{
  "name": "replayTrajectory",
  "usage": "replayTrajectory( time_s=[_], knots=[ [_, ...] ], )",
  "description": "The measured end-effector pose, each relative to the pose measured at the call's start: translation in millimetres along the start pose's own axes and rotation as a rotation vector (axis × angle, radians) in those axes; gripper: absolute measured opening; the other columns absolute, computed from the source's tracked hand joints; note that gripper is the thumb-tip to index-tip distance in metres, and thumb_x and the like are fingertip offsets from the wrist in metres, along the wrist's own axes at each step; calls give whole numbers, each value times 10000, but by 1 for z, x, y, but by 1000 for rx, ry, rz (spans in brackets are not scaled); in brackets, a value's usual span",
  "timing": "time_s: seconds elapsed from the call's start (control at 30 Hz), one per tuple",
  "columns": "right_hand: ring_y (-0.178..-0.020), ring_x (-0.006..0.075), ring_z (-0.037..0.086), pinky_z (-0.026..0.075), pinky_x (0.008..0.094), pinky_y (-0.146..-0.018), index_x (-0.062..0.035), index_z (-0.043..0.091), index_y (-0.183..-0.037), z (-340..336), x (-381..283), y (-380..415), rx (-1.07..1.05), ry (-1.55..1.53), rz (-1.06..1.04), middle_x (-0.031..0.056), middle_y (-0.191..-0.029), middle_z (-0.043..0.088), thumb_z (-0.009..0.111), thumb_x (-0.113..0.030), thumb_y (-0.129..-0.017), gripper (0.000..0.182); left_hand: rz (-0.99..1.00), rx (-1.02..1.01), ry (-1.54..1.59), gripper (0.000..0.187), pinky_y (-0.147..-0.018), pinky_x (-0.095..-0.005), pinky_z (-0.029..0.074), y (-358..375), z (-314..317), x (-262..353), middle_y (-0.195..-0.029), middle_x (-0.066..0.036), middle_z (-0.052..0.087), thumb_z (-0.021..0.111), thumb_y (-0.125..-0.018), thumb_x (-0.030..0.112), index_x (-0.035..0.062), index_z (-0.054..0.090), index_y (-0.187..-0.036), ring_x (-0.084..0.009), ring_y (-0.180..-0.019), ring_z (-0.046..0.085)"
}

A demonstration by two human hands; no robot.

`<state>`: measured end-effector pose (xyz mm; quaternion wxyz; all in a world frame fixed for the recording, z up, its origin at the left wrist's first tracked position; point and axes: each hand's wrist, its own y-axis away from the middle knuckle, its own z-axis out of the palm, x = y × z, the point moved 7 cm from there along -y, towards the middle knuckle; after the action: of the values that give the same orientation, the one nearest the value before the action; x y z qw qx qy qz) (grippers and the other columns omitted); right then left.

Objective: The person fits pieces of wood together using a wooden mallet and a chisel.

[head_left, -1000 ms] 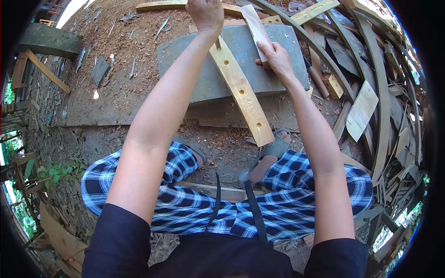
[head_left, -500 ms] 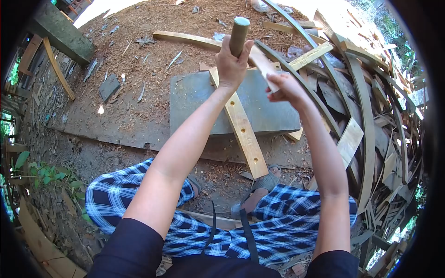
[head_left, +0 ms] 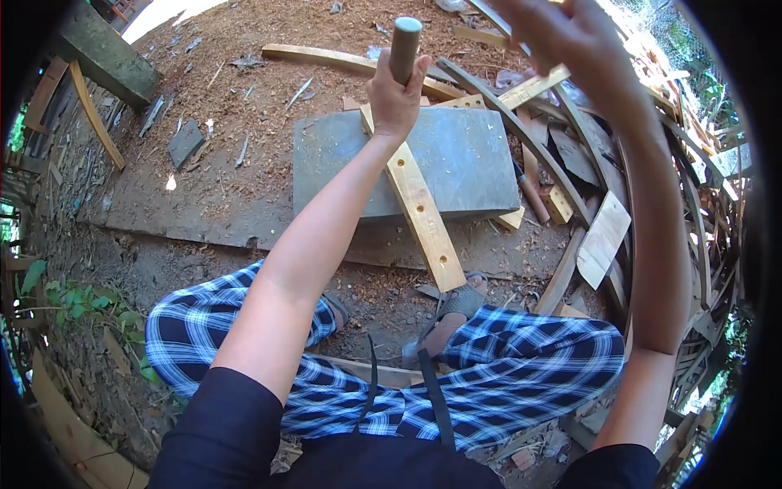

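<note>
My left hand [head_left: 394, 104] is closed round a chisel [head_left: 405, 50] with a thick round handle and a pale, flat top. It stands nearly upright, its lower end hidden by the hand. Below it a pale wooden bar [head_left: 413, 189] with several round holes lies slanting across a grey block [head_left: 472, 151], its near end close to my sandalled foot [head_left: 463, 303]. Raised at the upper right, my right hand [head_left: 570, 37] is blurred and partly cut off by the top of the view. Its fingers look curled, but what they hold is out of sight.
A heap of wood offcuts and curved strips [head_left: 639, 236] fills the right side. Beside the block lie a round-handled tool [head_left: 533, 196] and a small holed wood piece [head_left: 557, 204]. A long curved strip [head_left: 326, 57] rests on sawdust behind. A concrete beam [head_left: 106, 61] stands left.
My right hand has swung up and to the right, away from the chisel. The pale wooden piece it gripped has left the view. My left hand keeps its hold, with the view slightly shifted.
</note>
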<state>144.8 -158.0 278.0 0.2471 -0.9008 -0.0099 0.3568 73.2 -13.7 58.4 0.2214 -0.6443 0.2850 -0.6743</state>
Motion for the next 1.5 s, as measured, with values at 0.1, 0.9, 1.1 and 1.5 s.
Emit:
replayTrajectory(
  time_s=[0.1,0.9,1.1,1.5],
  knots=[
    [-859,175,658,547,287,-655,-20,370,-1467,-20,-55,-12,625,12,174,141,-1060,672,529,-217,-1005,527,-73,-42,11,370,-603,-358,505,2,1,-2,-690,-117,647,721,-906,369,61,516,-923,-281,-650,680],
    [-883,490,663,508,518,-754,-26,245,-1504,211,173,161,559,-131,700,315,-935,679,479,-410,-992,681,-544,-159,293,242,-360,-248,334,-34,11,-84,-585,11,495,686,-923,156,68,467,-868,-61,-418,429],
    [-854,470,678,518,516,-720,-27,260,-1499,208,174,158,513,-201,693,315,-938,678,482,-397,-996,662,-643,-75,66,218,-370,-269,347,-38,8,-200,-610,-19,522,676,-917,126,29,480,-912,-90,-450,469],
    [-900,496,655,513,531,-762,-20,162,-1521,217,174,162,576,-180,752,341,-1006,656,463,-398,-1005,707,-1286,550,541,364,-400,-210,292,-10,-66,-179,-610,13,408,500,-1019,413,107,427,-836,-80,-429,340]
  ],
)
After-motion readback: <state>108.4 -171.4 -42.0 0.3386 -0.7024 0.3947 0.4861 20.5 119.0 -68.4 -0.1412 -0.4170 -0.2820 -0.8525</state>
